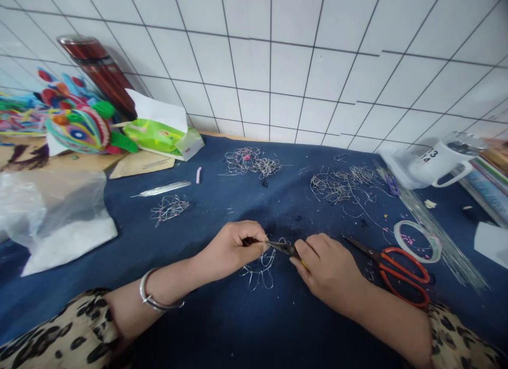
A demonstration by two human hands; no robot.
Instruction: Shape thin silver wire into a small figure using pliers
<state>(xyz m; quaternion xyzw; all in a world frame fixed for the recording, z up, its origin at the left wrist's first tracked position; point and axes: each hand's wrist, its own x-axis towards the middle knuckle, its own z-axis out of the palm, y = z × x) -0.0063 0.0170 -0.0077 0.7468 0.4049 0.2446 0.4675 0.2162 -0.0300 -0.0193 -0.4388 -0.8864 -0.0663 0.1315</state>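
Note:
Thumb and forefinger of my left hand (238, 247) pinch a piece of thin wire, part of a looped wire shape (260, 276) that hangs below my fingers. My right hand (327, 271) is closed around a pair of pliers (288, 248) with dark, narrow jaws and a bit of yellow at the handle. The tips of the jaws meet the wire right at my left fingertips. Several petal-like loops show under both hands; the rest of the shape is hidden behind my left fingers. Scissors (402, 271) with orange handles lie to the right of my right hand.
Wire tangles (337, 185) lie behind my hands, with a smaller wire bundle (170, 209) at left. Straight wires (444, 236) and a white ring (397, 231) are at right, near a white mug (440, 160). A plastic bag (75, 221), tissue pack (162, 136) and red thermos (101, 72) stand left.

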